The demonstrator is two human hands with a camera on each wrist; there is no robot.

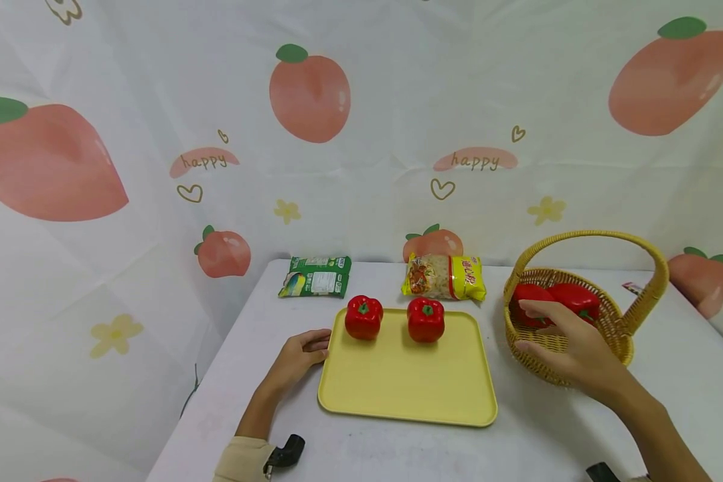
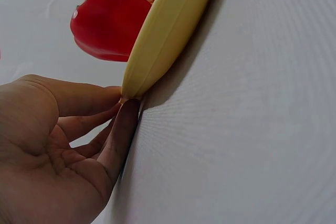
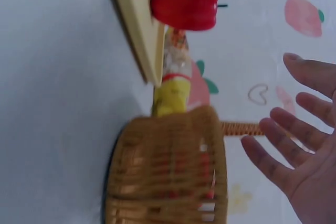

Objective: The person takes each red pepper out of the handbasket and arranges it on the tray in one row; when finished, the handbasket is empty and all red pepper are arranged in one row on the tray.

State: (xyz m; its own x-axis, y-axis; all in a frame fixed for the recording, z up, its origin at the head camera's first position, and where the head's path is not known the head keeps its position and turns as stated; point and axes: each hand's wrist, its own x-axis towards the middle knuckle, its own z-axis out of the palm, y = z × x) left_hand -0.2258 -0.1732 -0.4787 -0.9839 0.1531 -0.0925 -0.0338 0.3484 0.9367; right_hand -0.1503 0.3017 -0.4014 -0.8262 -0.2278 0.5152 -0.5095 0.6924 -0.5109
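Note:
A yellow tray [image 1: 406,388] lies on the table with two red bell peppers [image 1: 364,318] [image 1: 426,320] standing near its far edge. At the tray's left rim, my left hand [image 1: 301,358] pinches the edge between thumb and fingertips, as the left wrist view shows up close. My right hand [image 1: 569,345] hovers over the near left side of a woven basket [image 1: 533,365], its fingers spread and holding nothing. Inside the basket lie more red peppers [image 1: 572,299], partly covered by that hand in the head view.
Behind the tray lie green snack packets [image 1: 316,276] on the left and a yellow noodle bag [image 1: 444,277] in the middle. The basket's tall arched handle [image 1: 590,234] rises above its rim. A fruit-print cloth [image 1: 361,181] hangs behind the table.

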